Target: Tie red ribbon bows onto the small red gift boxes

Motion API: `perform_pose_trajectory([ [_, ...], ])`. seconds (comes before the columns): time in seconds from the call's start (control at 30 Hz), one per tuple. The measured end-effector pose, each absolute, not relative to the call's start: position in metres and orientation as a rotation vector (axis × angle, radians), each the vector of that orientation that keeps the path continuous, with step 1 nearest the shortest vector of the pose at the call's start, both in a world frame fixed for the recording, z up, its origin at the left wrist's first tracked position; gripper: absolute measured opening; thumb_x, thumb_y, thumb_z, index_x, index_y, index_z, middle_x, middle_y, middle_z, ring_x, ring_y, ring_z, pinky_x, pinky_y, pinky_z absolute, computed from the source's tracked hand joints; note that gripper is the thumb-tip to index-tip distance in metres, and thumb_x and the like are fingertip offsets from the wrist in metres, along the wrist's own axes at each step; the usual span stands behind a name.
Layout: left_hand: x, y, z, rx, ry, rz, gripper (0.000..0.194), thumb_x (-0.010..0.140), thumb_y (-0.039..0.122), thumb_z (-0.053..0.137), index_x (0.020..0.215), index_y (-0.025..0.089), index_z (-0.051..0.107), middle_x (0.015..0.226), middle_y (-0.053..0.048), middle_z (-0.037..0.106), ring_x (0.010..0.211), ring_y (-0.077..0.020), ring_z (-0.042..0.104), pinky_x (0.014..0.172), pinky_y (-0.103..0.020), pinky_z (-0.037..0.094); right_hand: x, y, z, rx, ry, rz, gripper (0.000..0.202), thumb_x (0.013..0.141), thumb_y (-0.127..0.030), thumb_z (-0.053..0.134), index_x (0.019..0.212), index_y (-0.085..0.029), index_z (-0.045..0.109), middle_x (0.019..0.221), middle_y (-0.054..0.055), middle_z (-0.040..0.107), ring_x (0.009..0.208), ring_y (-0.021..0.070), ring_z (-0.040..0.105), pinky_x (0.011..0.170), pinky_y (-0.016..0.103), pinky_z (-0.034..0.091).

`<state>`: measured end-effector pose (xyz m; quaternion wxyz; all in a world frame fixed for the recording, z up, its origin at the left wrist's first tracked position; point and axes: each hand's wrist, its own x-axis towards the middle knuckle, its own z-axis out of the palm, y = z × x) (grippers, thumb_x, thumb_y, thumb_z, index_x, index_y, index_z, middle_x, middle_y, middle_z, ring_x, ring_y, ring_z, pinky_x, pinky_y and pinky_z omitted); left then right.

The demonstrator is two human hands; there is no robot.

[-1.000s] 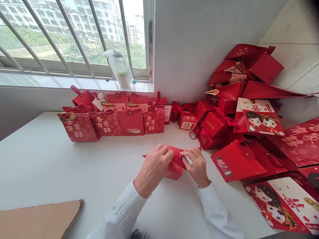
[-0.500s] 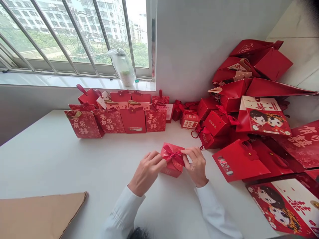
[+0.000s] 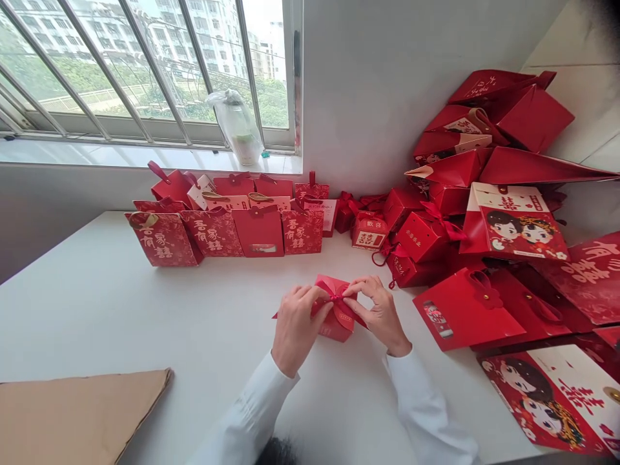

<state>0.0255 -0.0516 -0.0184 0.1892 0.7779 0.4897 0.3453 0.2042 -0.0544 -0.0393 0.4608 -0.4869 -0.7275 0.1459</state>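
A small red gift box [image 3: 336,328] sits on the white table in front of me, with a red ribbon [image 3: 338,298] across its top. My left hand [image 3: 299,326] pinches the ribbon from the left side, close to the knot at the middle of the lid. From the right, my right hand [image 3: 378,309] pinches the ribbon near the same knot, thumb and forefinger together. A ribbon end sticks out to the left behind my left hand. Parts of the ribbon and lid are hidden by my fingers.
Red gift bags [image 3: 213,234] stand in rows by the wall. A heap of red boxes and bags [image 3: 421,239] fills the right side, with printed bags [image 3: 557,403] lying nearer. Cardboard [image 3: 82,413] lies at lower left. A bagged cup [image 3: 245,139] stands on the windowsill.
Both hands have drawn in towards the knot at the middle of the lid. The bow loops that were spread are now gathered between my fingers.
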Motion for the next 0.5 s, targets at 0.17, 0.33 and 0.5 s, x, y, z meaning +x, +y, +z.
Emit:
perform_pose_trajectory([
  [0.17, 0.026, -0.047, -0.020, 2.242, 1.324, 1.014, 0.013, 0.081, 0.008, 0.055, 0.077, 0.020, 0.058, 0.074, 0.003, 0.062, 0.071, -0.0137, 0.052, 0.067, -0.027, 0.040, 0.210, -0.051, -0.034, -1.105, -1.940, 0.322, 0.015, 0.090, -0.014, 0.054, 0.089, -0.025, 0.064, 0.082, 0.001, 0.064, 0.082, 0.0190, 0.053, 0.074, 0.032, 0.046],
  [0.33, 0.018, -0.038, -0.029, 2.666, 1.094, 1.123, 0.023, 0.089, 0.005, 0.043, 0.079, 0.019, 0.058, 0.073, 0.002, 0.062, 0.063, -0.0104, 0.050, 0.067, -0.028, 0.035, 0.213, -0.047, -0.038, -1.058, -2.005, 0.222, 0.022, 0.093, -0.015, 0.047, 0.091, -0.026, 0.065, 0.081, 0.002, 0.061, 0.079, 0.0184, 0.051, 0.070, 0.031, 0.046],
  [0.5, 0.008, -0.033, -0.031, 3.022, 0.798, 1.133, 0.021, 0.091, 0.004, 0.041, 0.091, 0.017, 0.057, 0.079, -0.002, 0.063, 0.070, -0.0128, 0.054, 0.069, -0.029, 0.038, 0.218, -0.046, -0.039, -1.085, -1.972, 0.327, 0.023, 0.092, -0.015, 0.047, 0.091, -0.026, 0.067, 0.081, 0.003, 0.058, 0.082, 0.0186, 0.053, 0.072, 0.032, 0.047],
])
